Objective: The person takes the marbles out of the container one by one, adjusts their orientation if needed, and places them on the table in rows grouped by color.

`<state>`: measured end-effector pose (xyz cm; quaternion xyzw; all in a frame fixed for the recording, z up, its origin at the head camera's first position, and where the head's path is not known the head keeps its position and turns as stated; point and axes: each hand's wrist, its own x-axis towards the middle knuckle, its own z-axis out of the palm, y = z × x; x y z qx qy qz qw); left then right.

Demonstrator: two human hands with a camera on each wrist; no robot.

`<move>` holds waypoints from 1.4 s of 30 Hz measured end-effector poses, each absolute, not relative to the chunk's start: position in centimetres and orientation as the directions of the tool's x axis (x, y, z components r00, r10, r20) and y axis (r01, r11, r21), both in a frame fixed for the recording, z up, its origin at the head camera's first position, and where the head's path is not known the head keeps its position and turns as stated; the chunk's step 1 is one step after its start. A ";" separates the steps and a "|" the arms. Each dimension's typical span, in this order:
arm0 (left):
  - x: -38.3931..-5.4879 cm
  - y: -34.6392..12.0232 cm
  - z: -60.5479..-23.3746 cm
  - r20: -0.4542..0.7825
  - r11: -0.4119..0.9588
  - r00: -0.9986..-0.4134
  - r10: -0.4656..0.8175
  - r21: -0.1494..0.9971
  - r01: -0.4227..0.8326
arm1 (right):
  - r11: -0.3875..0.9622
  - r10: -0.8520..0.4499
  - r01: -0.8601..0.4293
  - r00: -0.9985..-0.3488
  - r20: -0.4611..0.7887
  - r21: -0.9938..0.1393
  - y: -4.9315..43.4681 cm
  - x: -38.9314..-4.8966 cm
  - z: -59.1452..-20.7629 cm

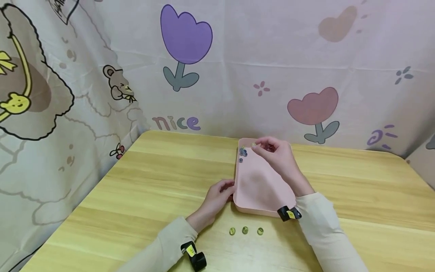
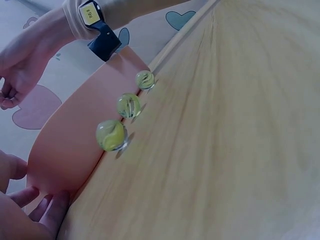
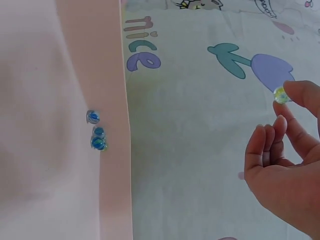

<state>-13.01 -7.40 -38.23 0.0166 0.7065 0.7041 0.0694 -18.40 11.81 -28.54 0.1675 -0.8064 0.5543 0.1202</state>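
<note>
In the head view, my right hand (image 1: 276, 153) is over the far end of a pink tray (image 1: 258, 185). Its thumb and index finger pinch a clear glass marble with yellow-green swirls (image 3: 281, 95). Below it, several marbles (image 1: 242, 152), mostly blue, lie in the tray's far left corner, one a little apart. My left hand (image 1: 215, 198) touches the outside of the tray's left wall, fingertips against the pink side (image 2: 75, 140) in the left wrist view. Three yellow-green marbles (image 1: 245, 230) sit in a row on the table in front of the tray.
The wooden table (image 1: 153, 181) reaches back to a printed cloth (image 1: 238, 75) hung behind it and along the left. Each wrist wears a black camera mount; the right one (image 1: 289, 213) overlaps the tray's near right corner in the head view.
</note>
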 end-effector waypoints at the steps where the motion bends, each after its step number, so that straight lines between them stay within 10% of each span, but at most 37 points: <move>1: -13.0 -7.4 -38.3 -0.076 0.009 -0.990 0.118 0.997 -0.076 | 0.338 -0.140 -0.403 -0.915 0.378 -0.851 11.8 -18.3 -28.6; 42: -12.9 -7.6 -38.3 -0.054 0.015 -0.991 0.125 0.998 -0.053 | 0.433 -0.149 -0.266 -0.963 0.223 -0.861 16.6 -12.2 -31.0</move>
